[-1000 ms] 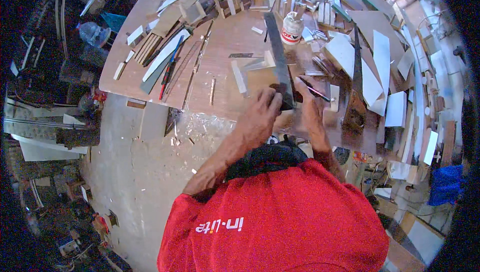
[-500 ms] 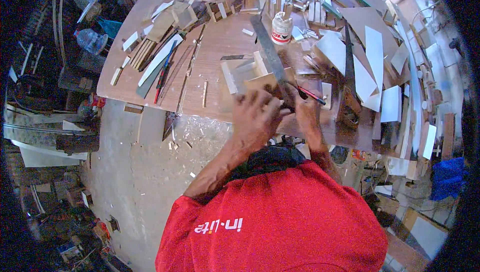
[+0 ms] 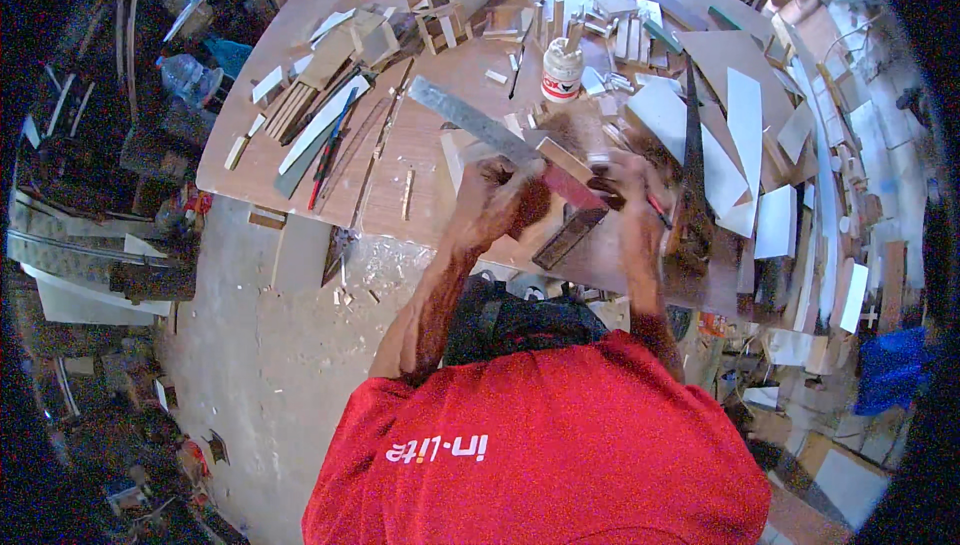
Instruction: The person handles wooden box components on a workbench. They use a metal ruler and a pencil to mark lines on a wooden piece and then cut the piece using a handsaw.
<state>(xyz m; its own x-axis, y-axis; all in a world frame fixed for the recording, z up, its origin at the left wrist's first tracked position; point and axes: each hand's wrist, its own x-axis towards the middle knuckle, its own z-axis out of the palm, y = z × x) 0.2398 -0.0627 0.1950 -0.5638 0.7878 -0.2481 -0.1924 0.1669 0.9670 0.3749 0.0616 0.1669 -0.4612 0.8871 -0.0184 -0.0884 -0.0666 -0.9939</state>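
Note:
My left hand is closed on a long grey metal square, which is raised at a slant over the work, with a dark part angled down toward the table edge. A small pale wooden piece is beside the blade, near a reddish strip. My right hand, blurred, is closed on a red-and-dark pencil or pen at the right of the square. Beyond the work stands a white glue jar with sticks in it. Pale board pieces lie partly hidden behind my left hand.
Small wooden assemblies and offcuts crowd the back of the worktable. A red-and-blue tool lies among strips on the left. A handsaw and white boards lie at the right. Shavings litter the floor below.
The metal square has swung from nearly front-to-back to a diagonal, its far end moving left. My left hand has shifted with it and closed on it. My right hand has moved slightly right.

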